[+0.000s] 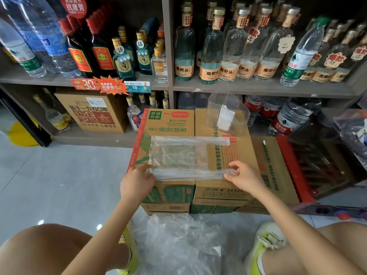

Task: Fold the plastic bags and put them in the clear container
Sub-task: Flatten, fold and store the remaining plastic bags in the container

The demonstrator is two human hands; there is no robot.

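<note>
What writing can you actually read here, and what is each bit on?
"粮把头": orange bottle label.
"18": round tag on a teal bottle.
"30": orange shelf tag.
"抗疲劳": red starburst sign.
"茉莉花茶": left carton, upside down.
Barcode and small carton print: too small to read.

Bright, even light falls from overhead; small white glints sit on the floor at lower left, a pale sheen runs along the bag at centre, and soft highlights streak the bottles across the top; shadows are faint, deepest in the shelf recess at upper right. The wide lens bows the shelf edge and tilts bottles outward toward the upper corners; print on the boxes at centre reads sharp, while the right edge and the knees at the bottom go soft.
</note>
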